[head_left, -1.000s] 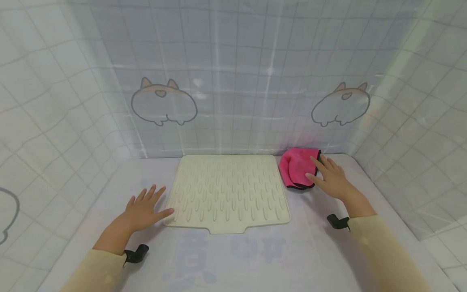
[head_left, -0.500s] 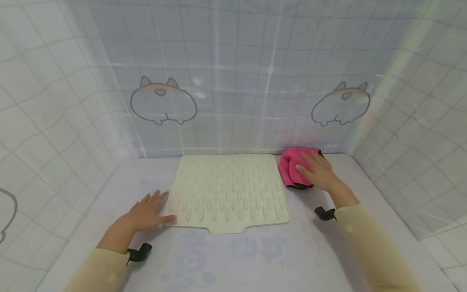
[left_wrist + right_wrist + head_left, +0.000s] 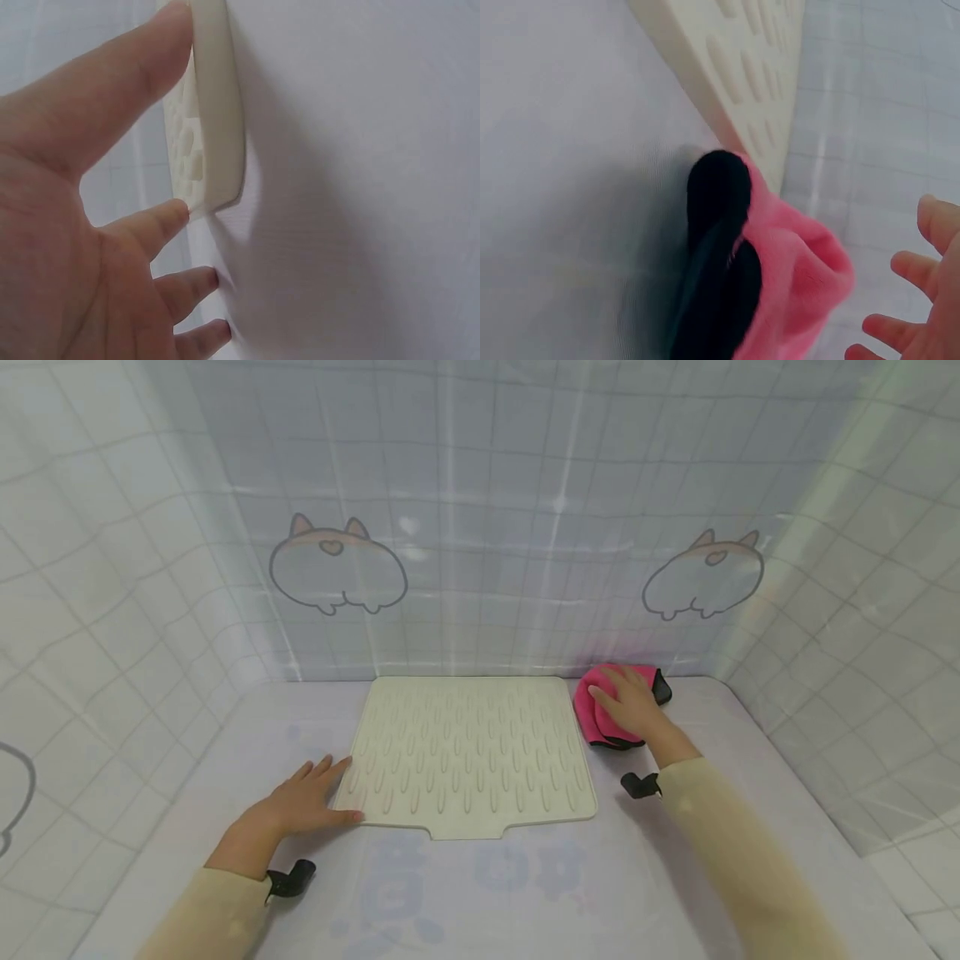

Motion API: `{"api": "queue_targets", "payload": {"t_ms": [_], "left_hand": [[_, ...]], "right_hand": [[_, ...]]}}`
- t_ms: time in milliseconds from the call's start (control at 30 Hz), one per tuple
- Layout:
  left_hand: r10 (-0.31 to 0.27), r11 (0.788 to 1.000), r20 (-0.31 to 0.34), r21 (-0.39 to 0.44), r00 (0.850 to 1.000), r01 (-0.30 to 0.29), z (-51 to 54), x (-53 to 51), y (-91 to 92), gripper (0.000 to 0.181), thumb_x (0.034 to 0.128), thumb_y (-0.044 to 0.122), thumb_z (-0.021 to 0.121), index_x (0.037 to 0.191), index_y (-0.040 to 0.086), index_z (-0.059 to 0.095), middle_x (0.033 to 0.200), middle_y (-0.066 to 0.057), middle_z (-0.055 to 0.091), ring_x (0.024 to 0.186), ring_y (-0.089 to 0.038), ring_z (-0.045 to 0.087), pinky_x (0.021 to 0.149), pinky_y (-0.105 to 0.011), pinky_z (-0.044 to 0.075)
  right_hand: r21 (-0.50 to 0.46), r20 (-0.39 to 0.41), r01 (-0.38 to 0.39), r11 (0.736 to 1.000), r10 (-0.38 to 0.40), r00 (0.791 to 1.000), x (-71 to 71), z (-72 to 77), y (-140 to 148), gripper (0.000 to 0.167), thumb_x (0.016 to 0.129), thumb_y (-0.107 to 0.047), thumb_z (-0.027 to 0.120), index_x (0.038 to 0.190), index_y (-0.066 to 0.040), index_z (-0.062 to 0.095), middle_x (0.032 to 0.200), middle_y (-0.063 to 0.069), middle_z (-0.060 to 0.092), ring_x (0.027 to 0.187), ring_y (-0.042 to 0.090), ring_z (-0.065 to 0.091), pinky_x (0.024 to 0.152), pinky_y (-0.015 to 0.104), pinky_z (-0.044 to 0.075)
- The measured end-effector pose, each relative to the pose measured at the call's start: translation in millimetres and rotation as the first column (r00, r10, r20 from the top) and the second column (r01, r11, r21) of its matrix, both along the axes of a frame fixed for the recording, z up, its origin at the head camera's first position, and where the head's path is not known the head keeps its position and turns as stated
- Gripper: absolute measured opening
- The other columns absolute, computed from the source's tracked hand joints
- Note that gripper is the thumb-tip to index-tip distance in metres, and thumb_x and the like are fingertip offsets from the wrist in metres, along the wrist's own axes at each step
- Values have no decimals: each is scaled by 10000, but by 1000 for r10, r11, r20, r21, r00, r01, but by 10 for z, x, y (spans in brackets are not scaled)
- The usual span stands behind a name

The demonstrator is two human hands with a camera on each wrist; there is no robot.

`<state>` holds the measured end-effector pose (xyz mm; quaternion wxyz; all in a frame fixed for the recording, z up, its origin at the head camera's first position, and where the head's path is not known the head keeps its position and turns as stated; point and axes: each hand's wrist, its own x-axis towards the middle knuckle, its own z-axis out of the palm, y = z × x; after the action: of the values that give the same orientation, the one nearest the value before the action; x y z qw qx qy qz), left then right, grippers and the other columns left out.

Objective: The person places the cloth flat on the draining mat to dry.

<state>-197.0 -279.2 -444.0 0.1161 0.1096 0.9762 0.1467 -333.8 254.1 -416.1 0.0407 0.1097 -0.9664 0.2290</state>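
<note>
A cream ridged drying mat (image 3: 468, 752) with a small tab at its front lies flat in the middle of the head view. My left hand (image 3: 303, 800) is at its near left corner, fingers spread and straight. In the left wrist view the thumb touches the edge of the mat (image 3: 219, 112), and the index fingertip is by its corner. Against the mat's right side sits a crumpled pink cloth (image 3: 600, 720) with black edging. Over it is my right hand (image 3: 633, 702), fingers apart; the right wrist view shows a gap between these fingers and the cloth (image 3: 795, 277).
A pale printed sheet (image 3: 465, 902) covers the surface. Behind stands a grid-patterned curtain wall (image 3: 480, 568) with cartoon animal drawings, and similar walls rise at the left (image 3: 112, 610) and right (image 3: 847, 652). Each wrist wears a small black camera (image 3: 292, 878).
My right hand has moved left from the cloth's right side to over it. My left hand has shifted slightly right and down against the mat's corner. Mat and cloth have stayed in place.
</note>
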Motion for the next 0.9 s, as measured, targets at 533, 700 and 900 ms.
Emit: {"api": "queue_targets", "payload": {"t_ms": [533, 700, 900], "left_hand": [[4, 1000, -11, 7, 1000, -4, -10, 6, -11, 1080, 796, 635, 736, 1533, -33, 313, 1521, -419, 232, 1370, -665, 177, 1015, -795, 224], [2, 1000, -17, 13, 1000, -2, -29, -2, -26, 1081, 797, 636, 735, 1537, -26, 308, 1526, -415, 227, 1375, -661, 172, 1020, -796, 212], [3, 1000, -16, 18, 1000, -2, -58, -12, -38, 1085, 794, 646, 730, 1537, -23, 310, 1526, -414, 227, 1375, -661, 170, 1027, -792, 208]], "right_hand": [[-28, -75, 127, 992, -129, 989, -301, -101, -171, 514, 1036, -371, 531, 1488, -130, 490, 1427, 302, 352, 1271, 500, 351, 1031, 627, 331], [-44, -37, 186, 982, -188, 982, -365, -141, -172, 521, 1030, -393, 532, 1483, -138, 499, 1376, 294, 349, 1236, 472, 366, 1005, 616, 346], [-41, 3, 223, 974, -223, 975, -411, -197, -153, 499, 1040, -388, 513, 1480, -152, 501, 1352, 272, 347, 1210, 449, 381, 993, 623, 341]]}}
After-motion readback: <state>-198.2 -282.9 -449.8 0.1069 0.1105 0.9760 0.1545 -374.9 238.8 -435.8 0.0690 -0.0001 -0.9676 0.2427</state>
